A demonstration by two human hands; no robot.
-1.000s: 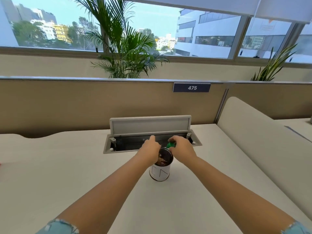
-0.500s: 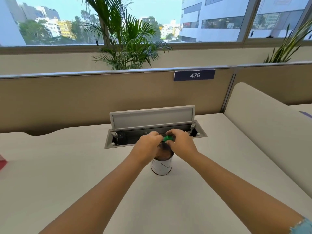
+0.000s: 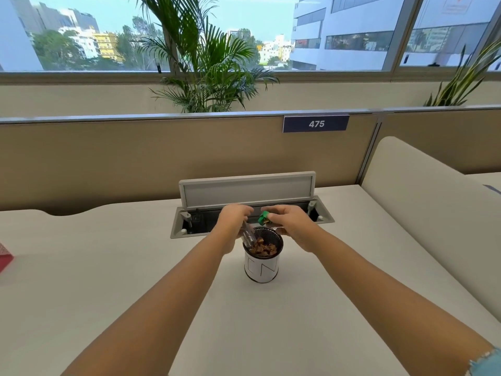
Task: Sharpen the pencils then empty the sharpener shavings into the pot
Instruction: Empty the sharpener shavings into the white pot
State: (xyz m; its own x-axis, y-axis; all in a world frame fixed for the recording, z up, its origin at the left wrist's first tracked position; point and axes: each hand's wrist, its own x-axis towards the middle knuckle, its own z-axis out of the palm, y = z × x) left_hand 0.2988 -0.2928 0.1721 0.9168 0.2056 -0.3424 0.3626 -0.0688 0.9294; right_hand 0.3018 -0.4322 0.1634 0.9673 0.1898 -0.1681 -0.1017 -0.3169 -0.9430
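Tipping clear shavings case [image 3: 248, 234] over pot [image 3: 262, 263], left hand [image 3: 233, 221] curled round it. Pinching green sharpener top [image 3: 262, 218] at one o'clock, right hand [image 3: 290, 223]. Risking shavings spilling past rim onto desk [image 3: 108, 267].

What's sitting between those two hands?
In the head view, the pot with shavings sits between the left hand and right hand, slightly below them.

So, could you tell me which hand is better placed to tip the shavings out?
Left hand: it holds the clear shavings container tilted over the pot. The right hand holds the green sharpener part.
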